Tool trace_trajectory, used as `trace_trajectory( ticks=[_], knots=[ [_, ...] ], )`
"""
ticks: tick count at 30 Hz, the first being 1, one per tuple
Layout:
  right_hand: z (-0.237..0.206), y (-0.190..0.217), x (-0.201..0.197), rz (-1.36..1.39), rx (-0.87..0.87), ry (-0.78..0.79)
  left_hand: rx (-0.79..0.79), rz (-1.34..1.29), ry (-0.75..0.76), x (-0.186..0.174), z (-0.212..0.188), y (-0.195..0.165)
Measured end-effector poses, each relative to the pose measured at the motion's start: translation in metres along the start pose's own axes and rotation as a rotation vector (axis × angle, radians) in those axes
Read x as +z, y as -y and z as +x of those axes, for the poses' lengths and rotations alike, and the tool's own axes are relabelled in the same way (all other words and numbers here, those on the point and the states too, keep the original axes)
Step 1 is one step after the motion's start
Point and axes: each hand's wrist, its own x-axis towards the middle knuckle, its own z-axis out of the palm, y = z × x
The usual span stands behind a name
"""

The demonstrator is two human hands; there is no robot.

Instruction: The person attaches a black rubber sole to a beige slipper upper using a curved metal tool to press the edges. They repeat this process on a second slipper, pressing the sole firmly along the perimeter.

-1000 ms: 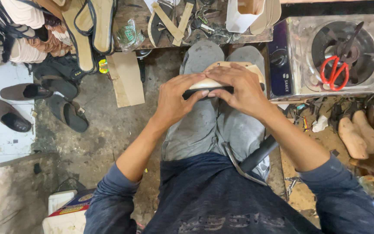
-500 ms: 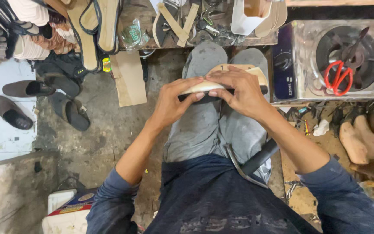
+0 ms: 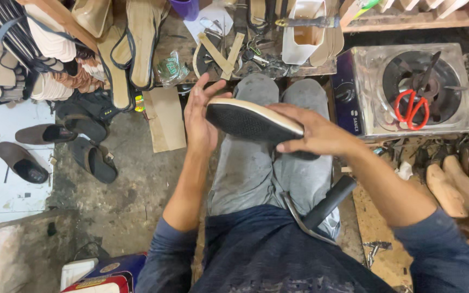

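Your left hand (image 3: pixel 201 116) is spread wide, fingers raised and apart, its palm pressed against one end of the shoe sole (image 3: pixel 253 123). Your right hand (image 3: pixel 318 133) curls over the sole's other end, fingers wrapped along its far edge and thumb beneath. The sole sits above your knees (image 3: pixel 278 92), its black, textured underside turned up towards you, a pale rim running along its upper edge. Its long axis lies across your lap, from upper left to lower right. A black-handled tool (image 3: pixel 318 209) rests on your right thigh. To your right, a metal stove (image 3: pixel 416 89) carries red-handled scissors (image 3: pixel 412 108) on its burner. Ahead, a white open-topped container (image 3: pixel 305 32) stands on the cluttered bench (image 3: pixel 245 68); its contents cannot be made out. Dark sandals (image 3: pixel 55 149) lie on the floor at left.
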Motion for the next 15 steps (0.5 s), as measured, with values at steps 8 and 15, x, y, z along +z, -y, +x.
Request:
trace_trajectory(
  ticks=[8,15],
  knots=[
    [-0.027,0.023,0.075,0.527,0.069,-0.412,-0.082,-0.217,-0.042,0.05,-0.061,0.028],
    [-0.038,0.022,0.086,0.415,-0.056,-0.529,-0.101,-0.242,-0.004,0.057,-0.059,0.025]
  ],
)
